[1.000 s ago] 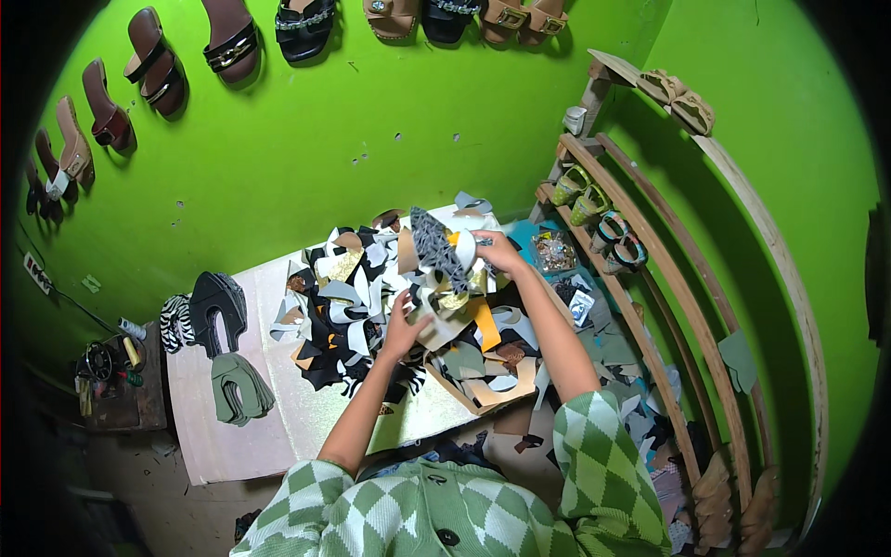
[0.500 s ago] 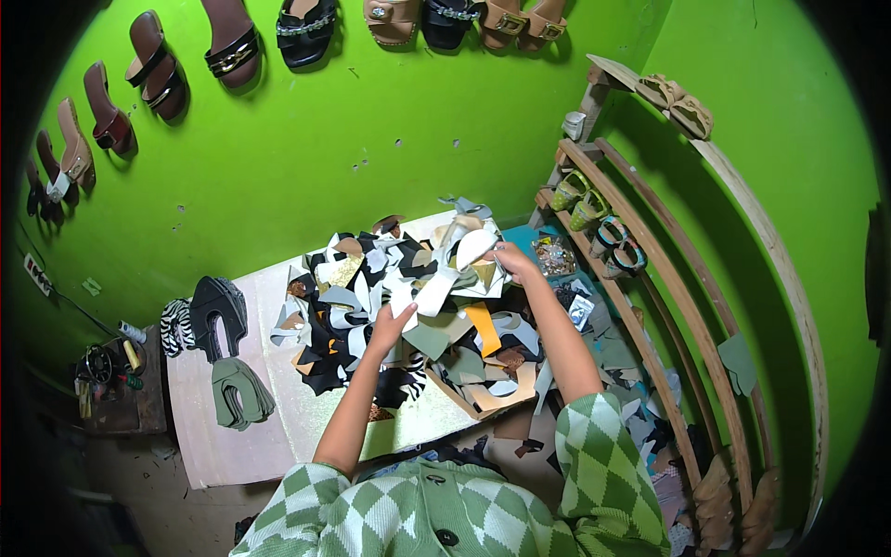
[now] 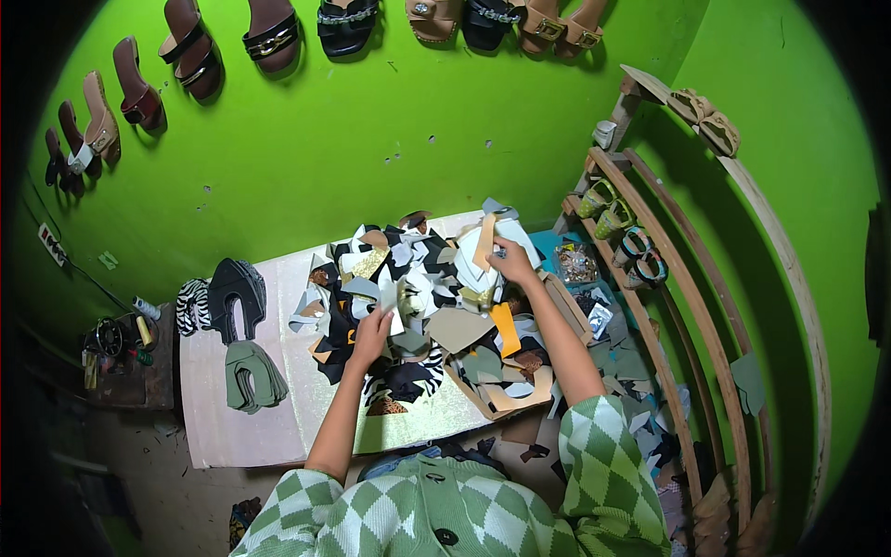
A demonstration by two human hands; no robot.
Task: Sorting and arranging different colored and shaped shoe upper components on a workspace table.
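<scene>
My left hand [image 3: 371,338] pinches a white scrap of sheet material [image 3: 391,304] at the front of the heap. Farther right, my right hand [image 3: 510,262] has its fingers closed on a tan strip [image 3: 485,243], held upright over white pieces. Around and below both hands spreads a mixed heap of offcuts [image 3: 408,251] in black, white, grey, gold and zebra print. A yellow-orange strip [image 3: 505,330] and a flat grey-beige piece [image 3: 458,329] lie nearer me, between my two forearms.
Left on the pale table [image 3: 306,432] sit stacks of black cut pieces [image 3: 225,302] and green cut pieces [image 3: 243,379], beside a zebra-print bundle [image 3: 192,308]. A wooden rack [image 3: 640,209] with sandals stands right. Scraps litter the floor; sandals hang on the green wall.
My right hand has gone from a white rounded piece to a tan strip. My left hand has shifted slightly left with a white scrap. The whole view has swung a little left.
</scene>
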